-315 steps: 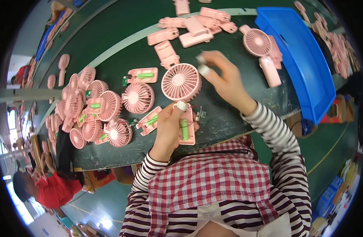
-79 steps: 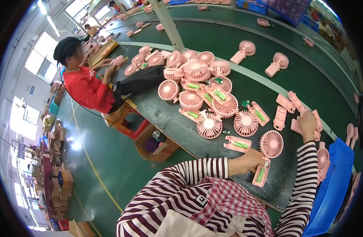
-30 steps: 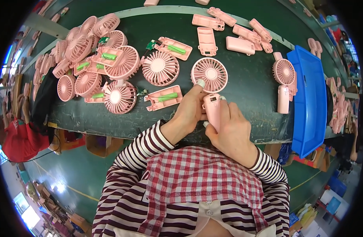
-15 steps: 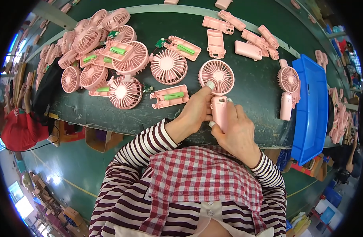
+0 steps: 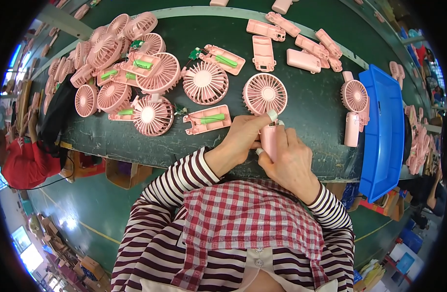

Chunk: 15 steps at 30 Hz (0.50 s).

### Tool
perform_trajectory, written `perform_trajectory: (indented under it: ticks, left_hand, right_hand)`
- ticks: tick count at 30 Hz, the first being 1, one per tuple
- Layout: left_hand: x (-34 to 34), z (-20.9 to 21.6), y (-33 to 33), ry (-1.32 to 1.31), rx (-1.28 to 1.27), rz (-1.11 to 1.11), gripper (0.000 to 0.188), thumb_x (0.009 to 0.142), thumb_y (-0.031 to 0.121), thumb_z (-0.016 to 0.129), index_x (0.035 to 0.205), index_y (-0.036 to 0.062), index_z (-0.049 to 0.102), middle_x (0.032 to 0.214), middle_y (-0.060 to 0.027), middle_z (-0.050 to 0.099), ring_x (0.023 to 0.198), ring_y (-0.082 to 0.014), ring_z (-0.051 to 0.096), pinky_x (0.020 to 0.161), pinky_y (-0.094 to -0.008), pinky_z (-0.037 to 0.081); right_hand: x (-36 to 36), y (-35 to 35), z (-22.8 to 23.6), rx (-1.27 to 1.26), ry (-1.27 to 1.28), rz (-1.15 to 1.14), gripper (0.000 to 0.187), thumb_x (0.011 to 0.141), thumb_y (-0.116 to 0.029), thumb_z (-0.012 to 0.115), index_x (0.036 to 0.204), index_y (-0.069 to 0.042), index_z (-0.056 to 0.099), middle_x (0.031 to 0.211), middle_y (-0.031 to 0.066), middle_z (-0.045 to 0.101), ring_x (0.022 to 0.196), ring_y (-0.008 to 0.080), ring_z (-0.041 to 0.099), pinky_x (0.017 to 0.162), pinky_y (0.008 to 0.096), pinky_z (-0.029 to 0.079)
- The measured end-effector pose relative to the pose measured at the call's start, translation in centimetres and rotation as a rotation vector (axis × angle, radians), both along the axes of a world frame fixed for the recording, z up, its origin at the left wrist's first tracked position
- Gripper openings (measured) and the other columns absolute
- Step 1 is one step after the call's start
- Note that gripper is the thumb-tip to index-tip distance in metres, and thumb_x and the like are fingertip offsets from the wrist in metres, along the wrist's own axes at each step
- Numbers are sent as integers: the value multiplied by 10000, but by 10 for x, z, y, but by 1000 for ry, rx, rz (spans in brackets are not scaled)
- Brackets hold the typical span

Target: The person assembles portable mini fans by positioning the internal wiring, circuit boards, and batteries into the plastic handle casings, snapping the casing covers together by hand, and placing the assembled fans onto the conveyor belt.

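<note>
A pink handheld fan lies in front of me, its round slatted head on the bench and its handle toward my body. My left hand is closed on the upper handle, its thumb laid across the joint below the head. From the other side my right hand grips the handle, fingers along its right edge and thumb near its lower left. The thumb and fingers partly hide the handle. Left of it lies an open pink handle half with a green battery and wires, and above that another fan head.
A heap of pink fans covers the bench's left part, some with green batteries showing. Several handle shells lie at the far right. A finished-looking fan sits beside a blue tray. A person in red is at far left.
My left thumb has moved from the fan head's lower rim down and right onto the joint at the handle's top. My right hand keeps its grip on the handle.
</note>
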<state>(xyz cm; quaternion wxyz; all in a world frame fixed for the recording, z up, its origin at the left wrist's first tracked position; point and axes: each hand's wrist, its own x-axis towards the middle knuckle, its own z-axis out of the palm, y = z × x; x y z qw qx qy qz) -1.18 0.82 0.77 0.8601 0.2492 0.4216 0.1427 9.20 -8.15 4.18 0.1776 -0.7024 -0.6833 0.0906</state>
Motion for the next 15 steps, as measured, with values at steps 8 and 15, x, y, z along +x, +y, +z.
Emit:
perform_trajectory:
  ticks: [8,15]
  left_hand:
    - [1,1,-1,29,64,-16,283,851,214,590,988,-33,582,906,-101,611,780,-156,612,652,-274,514]
    - [-7,-3,10,-287,183,72,265,855,183,576,1027,-19,583,987,-96,622,874,-143,591,814,-290,470]
  right_hand:
    - [-4,-4,1,77,-11,-72,556,614,-242,710,1045,41,503,780,133,498,635,279,551,505,358,453]
    - [7,-11,-2,1,401,-283,451,703,-177,693,1040,59,510,832,125,568,702,195,584,563,296,461]
